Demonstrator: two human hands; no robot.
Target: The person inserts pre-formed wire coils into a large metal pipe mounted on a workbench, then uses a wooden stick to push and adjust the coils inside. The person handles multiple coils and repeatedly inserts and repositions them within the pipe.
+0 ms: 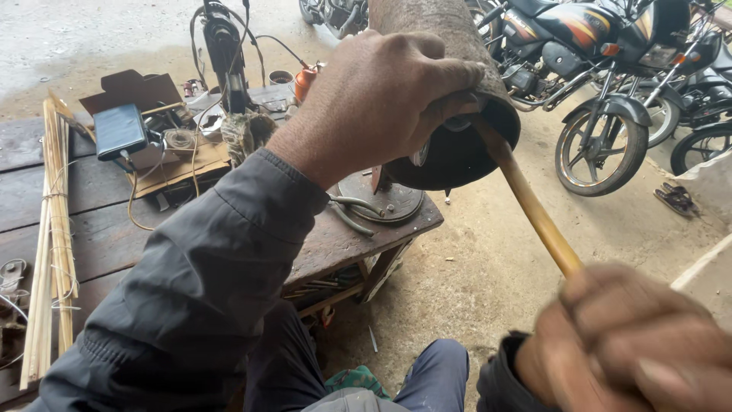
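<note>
Bamboo stick (526,200) runs from our clenched right hand (633,343) into the rusty metal cylinder's (450,91) dark mouth, gripped by our left hand (381,99) above the workbench (343,236); we judge scraping underway, needing steady strokes.

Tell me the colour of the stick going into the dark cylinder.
The stick is yellowish tan, like bamboo, seen clearly in the head view.

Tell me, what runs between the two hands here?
In the head view, a yellowish stick spans the gap: the right hand grips its near end, and its far end goes into the dark cylinder held by the left hand.
</note>
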